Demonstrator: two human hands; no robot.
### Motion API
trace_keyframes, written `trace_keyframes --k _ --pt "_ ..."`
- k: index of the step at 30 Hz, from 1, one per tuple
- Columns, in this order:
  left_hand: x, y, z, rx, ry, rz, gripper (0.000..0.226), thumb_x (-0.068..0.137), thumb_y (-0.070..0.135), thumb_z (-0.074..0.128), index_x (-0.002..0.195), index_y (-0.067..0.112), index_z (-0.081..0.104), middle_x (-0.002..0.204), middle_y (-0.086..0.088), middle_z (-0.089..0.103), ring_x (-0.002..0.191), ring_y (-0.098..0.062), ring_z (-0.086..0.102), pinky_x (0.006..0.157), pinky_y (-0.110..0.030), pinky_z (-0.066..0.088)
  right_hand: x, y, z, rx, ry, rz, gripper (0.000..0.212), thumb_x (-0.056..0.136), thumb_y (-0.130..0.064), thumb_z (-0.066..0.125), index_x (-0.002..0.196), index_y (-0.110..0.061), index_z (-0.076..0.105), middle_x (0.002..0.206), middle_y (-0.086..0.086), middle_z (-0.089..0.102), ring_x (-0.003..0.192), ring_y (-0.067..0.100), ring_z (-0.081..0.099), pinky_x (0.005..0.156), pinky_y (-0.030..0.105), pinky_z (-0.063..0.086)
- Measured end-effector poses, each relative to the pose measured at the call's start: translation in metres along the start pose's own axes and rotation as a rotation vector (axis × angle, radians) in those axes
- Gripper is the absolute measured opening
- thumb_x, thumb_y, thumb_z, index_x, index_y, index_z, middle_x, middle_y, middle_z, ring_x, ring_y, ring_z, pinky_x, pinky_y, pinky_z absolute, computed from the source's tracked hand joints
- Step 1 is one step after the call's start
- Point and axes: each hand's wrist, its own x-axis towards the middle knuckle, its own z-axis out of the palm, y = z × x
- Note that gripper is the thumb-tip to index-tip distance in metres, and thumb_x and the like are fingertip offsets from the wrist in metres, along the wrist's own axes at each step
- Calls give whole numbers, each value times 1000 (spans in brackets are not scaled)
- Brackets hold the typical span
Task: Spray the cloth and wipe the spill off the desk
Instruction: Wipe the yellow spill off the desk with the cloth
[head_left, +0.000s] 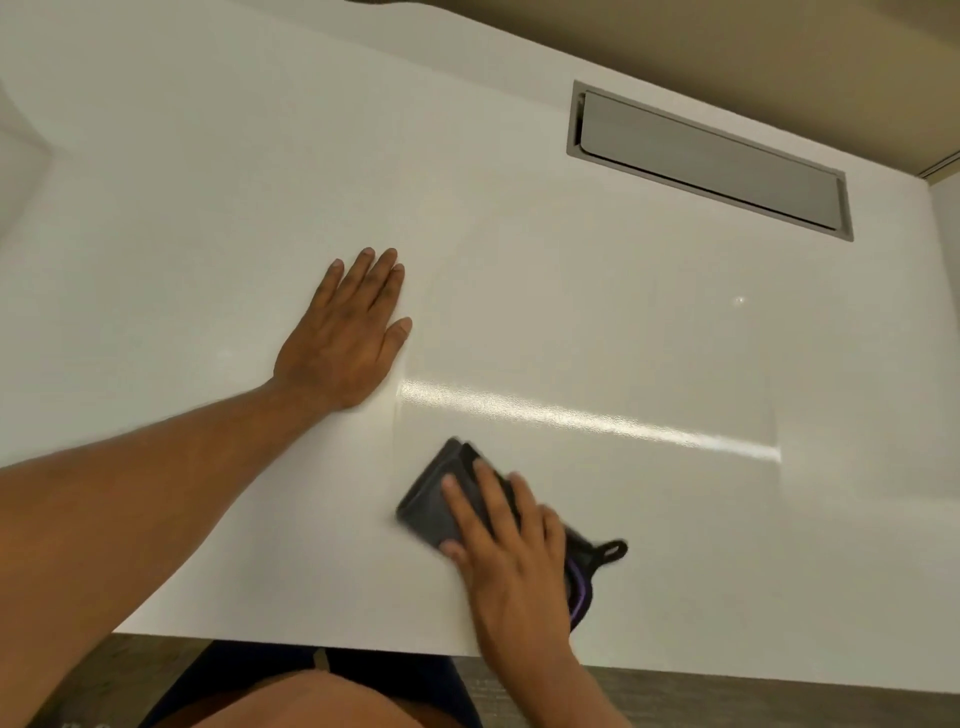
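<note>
The right hand (511, 545) presses flat on a folded dark grey cloth with purple trim (441, 501) near the white desk's (623, 338) front edge; soft, light, best held under spread fingers. The left hand (345, 338) rests open, holding nothing.

Bare desk (649, 322) open right and far, left hand (343, 338) flat mid-desk, grey hatch (711, 161) flush at far right

dark grey cloth (436, 501) with purple trim; plain white desk (208, 208); grey hatch (711, 161).
</note>
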Motion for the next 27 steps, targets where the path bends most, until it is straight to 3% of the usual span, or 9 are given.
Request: trace_keyframes --k 3,6,9,12,16,19,24,27 --pt "1 0 2 2 0 -4 71 110 48 21 166 4 26 177 -13 22 165 -30 18 135 -51 13 72 45 -23 -8 108 198 57 107 -47 46 162 -38 37 171 -2 35 150 38 40 111 54 39" --pt "1 -2 4 -13 -8 -11 76 109 55 18 167 5 22 178 -12 19 166 -29 15 135 -51 12 152 88 -51 73 153 482 57 112 -47 35 167 -37 21 175 -1 21 152 36 30 115 53 29" --pt "1 -3 7 -41 -11 -16 82 107 63 16 167 7 20 178 -9 18 166 -28 12 136 -51 10 189 93 -58 84 202 609 57 114 -44 29 168 -33 16 175 2 18 149 35 31 115 55 30" --pt "1 -4 11 -61 -4 -18 84 106 68 17 167 10 18 179 -7 16 166 -27 10 136 -50 8 161 61 -42 37 226 553 57 114 -41 30 168 -31 17 174 3 22 145 35 36 113 52 34" --pt "1 -3 12 -51 49 26 75 106 66 20 167 23 25 178 -4 20 165 -31 16 135 -53 12 57 9 1 41 199 301 62 110 -43 40 167 -36 18 175 -4 22 151 32 33 119 53 34" --pt "1 -1 11 -36 57 43 72 106 66 21 167 29 26 178 0 23 165 -32 19 134 -55 14 -17 21 21 22 121 194 62 108 -48 38 167 -41 18 175 -8 19 156 30 28 121 52 28" --pt "1 -3 12 -47 25 47 74 105 69 16 168 29 23 178 3 22 166 -28 17 133 -57 13 4 129 -22 4 127 420 58 107 -45 35 163 -30 37 170 3 35 149 37 41 110 55 44" --pt "2 -1 11 -49 21 42 75 104 68 17 168 29 23 178 2 21 166 -28 16 133 -58 12 77 187 -53 34 186 630 56 112 -42 36 166 -30 28 173 6 28 150 38 35 113 56 39"
